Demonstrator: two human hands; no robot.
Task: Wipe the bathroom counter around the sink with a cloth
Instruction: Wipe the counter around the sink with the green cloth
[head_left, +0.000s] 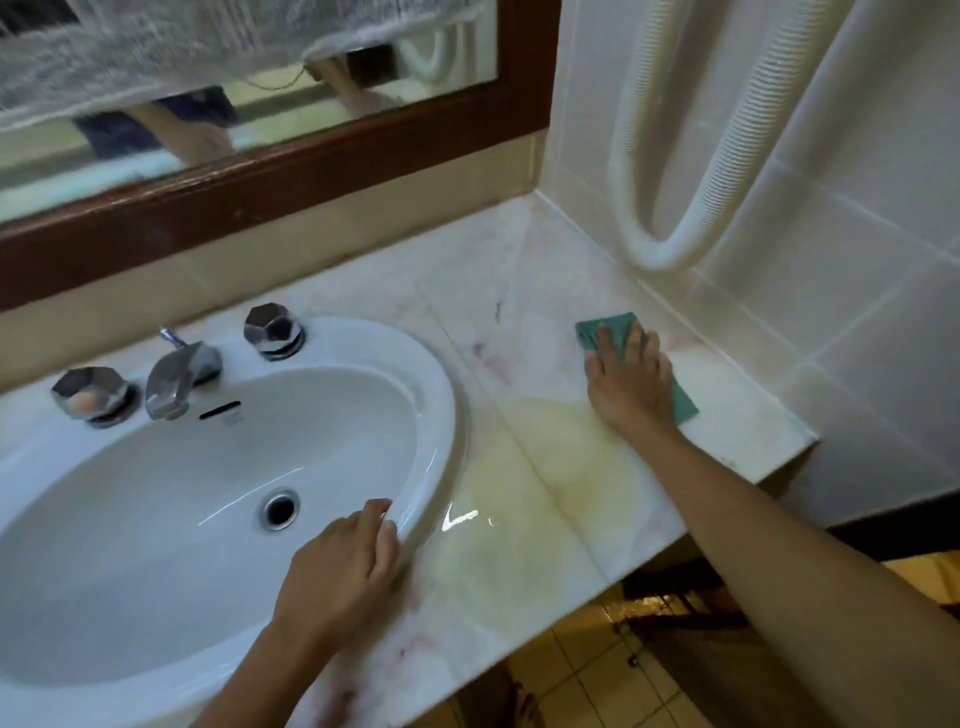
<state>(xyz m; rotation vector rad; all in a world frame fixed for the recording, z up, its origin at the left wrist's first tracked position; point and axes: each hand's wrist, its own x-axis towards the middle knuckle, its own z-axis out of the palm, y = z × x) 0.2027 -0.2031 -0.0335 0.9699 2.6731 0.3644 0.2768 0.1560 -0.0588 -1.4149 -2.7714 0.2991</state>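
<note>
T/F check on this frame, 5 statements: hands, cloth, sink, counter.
1. The right hand presses a green cloth flat on the counter. True.
2. The left hand holds a second cloth. False: it is bare and rests on the rim of the sink.
3. The cloth lies inside the basin. False: it is on the counter near the tiled side wall.
4. The faucet stands between two chrome knobs. True.
5. Water is running from the faucet. False: no stream shows.
</note>
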